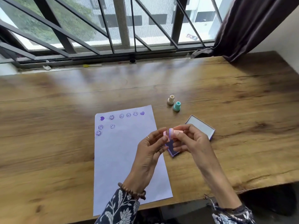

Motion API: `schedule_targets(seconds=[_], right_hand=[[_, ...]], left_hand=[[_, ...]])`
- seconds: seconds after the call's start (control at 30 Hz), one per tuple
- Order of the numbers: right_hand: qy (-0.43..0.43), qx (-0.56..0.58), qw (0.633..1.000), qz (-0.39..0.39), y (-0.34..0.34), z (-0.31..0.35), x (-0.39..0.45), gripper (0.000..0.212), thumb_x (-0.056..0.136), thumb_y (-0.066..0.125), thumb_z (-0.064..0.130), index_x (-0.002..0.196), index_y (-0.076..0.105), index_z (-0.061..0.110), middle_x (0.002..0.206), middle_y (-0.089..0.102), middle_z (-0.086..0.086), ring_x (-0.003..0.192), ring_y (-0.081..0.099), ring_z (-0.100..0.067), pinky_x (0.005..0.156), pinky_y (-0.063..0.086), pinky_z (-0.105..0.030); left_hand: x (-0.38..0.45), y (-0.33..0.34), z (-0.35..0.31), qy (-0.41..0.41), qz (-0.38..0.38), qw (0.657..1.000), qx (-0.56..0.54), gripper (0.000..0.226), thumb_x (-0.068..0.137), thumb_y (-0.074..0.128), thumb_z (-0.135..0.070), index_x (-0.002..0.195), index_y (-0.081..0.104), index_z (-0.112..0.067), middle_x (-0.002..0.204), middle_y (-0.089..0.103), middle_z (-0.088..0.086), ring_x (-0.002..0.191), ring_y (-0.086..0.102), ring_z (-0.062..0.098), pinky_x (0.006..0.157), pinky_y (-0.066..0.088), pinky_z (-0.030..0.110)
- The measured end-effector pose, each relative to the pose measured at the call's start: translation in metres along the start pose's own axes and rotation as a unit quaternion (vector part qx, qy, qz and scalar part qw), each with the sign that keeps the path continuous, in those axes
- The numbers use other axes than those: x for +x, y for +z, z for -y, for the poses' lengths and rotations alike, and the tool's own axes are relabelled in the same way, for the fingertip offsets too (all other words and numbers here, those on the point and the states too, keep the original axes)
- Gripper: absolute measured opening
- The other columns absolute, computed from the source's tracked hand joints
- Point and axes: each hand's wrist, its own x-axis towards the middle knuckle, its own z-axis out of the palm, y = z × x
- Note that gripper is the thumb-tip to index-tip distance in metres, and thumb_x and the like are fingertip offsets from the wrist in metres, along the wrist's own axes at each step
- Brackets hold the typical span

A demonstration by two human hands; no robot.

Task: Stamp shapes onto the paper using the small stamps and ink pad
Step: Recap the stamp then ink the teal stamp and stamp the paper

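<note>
I am sitting at a brown wooden table [64,151] under a barred window [113,26], my left hand [150,152] and right hand [191,143] pinching one pink stamp [171,133] above the purple ink pad [171,148]; two stamps, a beige stamp [170,100] and a teal stamp [177,106], are standing farther off, right of the single white paper sheet [123,159] bearing ten prints.

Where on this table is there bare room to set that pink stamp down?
Bare wood lies left of the paper and between the paper's top edge and the window. It is crowded right of the paper: two stamps, the lid, the ink pad under both hands.
</note>
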Motion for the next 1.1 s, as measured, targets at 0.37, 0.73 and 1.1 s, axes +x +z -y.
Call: schedule_targets(seconds=[0.37, 0.73, 1.1], right_hand=[[-0.049, -0.055, 0.997, 0.029, 0.001, 0.004, -0.01, 0.029, 0.066, 0.07, 0.045, 0.087, 0.071, 0.025, 0.086, 0.075, 0.002, 0.082, 0.071, -0.009, 0.075, 0.057, -0.028], [-0.066, -0.071, 0.993, 0.07, -0.011, 0.004, -0.011, 0.016, 0.079, 0.068, 0.011, 0.09, 0.071, 0.022, 0.09, 0.075, 0.001, 0.089, 0.07, -0.011, 0.078, 0.054, -0.024], [-0.083, -0.109, 0.99, 0.043, -0.016, 0.009, -0.01, 0.019, 0.074, 0.072, 0.011, 0.089, 0.072, 0.022, 0.089, 0.076, 0.0, 0.089, 0.07, -0.013, 0.086, 0.054, -0.033]], left_hand=[[-0.01, -0.005, -0.006, 0.081, 0.004, 0.988, 0.131, 0.031, 0.068, 0.074, -0.027, 0.098, 0.07, -0.016, 0.096, 0.074, 0.004, 0.095, 0.066, 0.016, 0.076, 0.05, 0.018], [-0.01, 0.0, -0.007, 0.085, -0.007, 0.992, 0.096, 0.039, 0.058, 0.079, -0.037, 0.092, 0.071, -0.018, 0.092, 0.074, 0.002, 0.092, 0.067, 0.013, 0.073, 0.05, 0.016], [-0.006, 0.001, -0.013, 0.106, 0.012, 0.985, 0.133, 0.031, 0.064, 0.077, -0.028, 0.091, 0.071, -0.014, 0.093, 0.074, 0.007, 0.095, 0.068, 0.021, 0.082, 0.054, 0.026]])
